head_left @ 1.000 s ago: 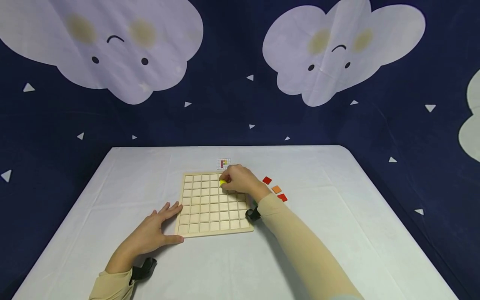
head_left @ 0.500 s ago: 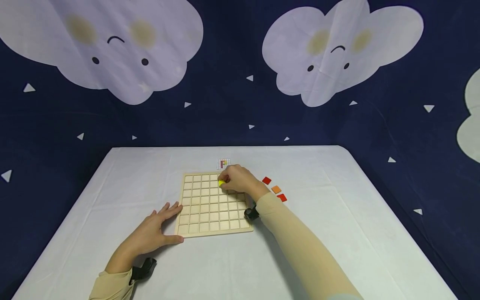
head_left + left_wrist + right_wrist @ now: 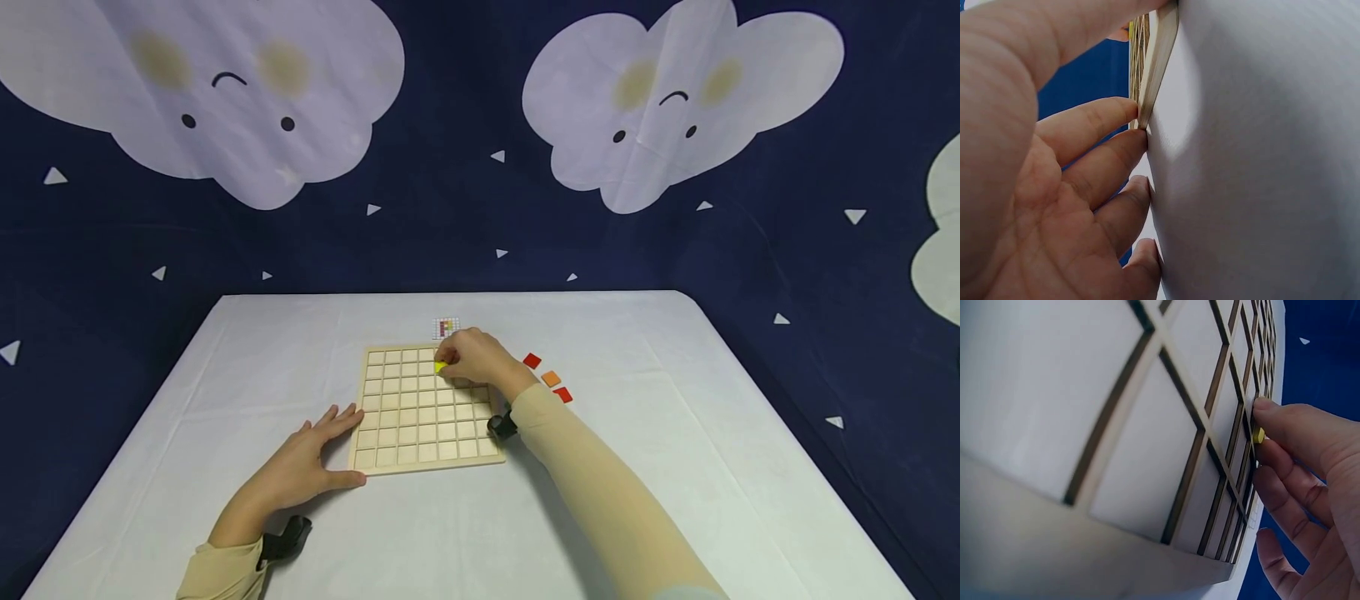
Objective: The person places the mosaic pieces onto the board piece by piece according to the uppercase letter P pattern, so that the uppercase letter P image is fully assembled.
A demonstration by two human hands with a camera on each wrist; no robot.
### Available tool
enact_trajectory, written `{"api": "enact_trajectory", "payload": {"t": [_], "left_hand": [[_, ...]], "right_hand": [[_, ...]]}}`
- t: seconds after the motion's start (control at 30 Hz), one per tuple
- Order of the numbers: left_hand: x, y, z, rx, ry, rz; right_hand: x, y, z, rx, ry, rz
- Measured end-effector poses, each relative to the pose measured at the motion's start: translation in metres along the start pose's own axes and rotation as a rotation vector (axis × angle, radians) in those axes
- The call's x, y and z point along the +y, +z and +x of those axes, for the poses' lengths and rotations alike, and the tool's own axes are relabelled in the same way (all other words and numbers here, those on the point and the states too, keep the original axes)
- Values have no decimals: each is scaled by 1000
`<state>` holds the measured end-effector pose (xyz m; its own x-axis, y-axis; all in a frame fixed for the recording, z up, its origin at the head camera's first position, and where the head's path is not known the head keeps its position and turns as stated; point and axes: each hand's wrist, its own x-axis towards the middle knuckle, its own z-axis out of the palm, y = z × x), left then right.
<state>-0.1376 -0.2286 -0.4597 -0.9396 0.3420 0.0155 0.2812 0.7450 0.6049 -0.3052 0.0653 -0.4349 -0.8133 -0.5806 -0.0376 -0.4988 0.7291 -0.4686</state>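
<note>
A pale wooden grid board (image 3: 407,414) with many square cells lies on the table. Between thumb and fingers, my right hand (image 3: 476,358) pinches a yellow square tile (image 3: 440,367) over a cell near the board's far edge. In the right wrist view the yellow tile (image 3: 1259,435) shows at the grid between the thumb and a finger. My left hand (image 3: 307,462) lies spread at the board's left side, its fingertips and thumb touching the frame. The left wrist view shows its fingers (image 3: 1100,122) extended against the board's edge (image 3: 1159,59).
A small printed grid card (image 3: 446,327) lies just beyond the board. To the right are a red tile (image 3: 532,360), an orange tile (image 3: 551,378) and another red tile (image 3: 563,395). White cloth (image 3: 675,483) covers the table; a dark blue curtain (image 3: 450,225) hangs behind.
My right hand with the yellow tile has shifted very slightly left at the same part of the board. The left hand stays in place on the frame.
</note>
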Motion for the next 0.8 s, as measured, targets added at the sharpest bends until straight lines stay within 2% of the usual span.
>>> {"api": "enact_trajectory", "payload": {"t": [0.8], "left_hand": [[2,1,0,-13,-32,-19]], "right_hand": [[1,-2,-1,-26,2,66]]}}
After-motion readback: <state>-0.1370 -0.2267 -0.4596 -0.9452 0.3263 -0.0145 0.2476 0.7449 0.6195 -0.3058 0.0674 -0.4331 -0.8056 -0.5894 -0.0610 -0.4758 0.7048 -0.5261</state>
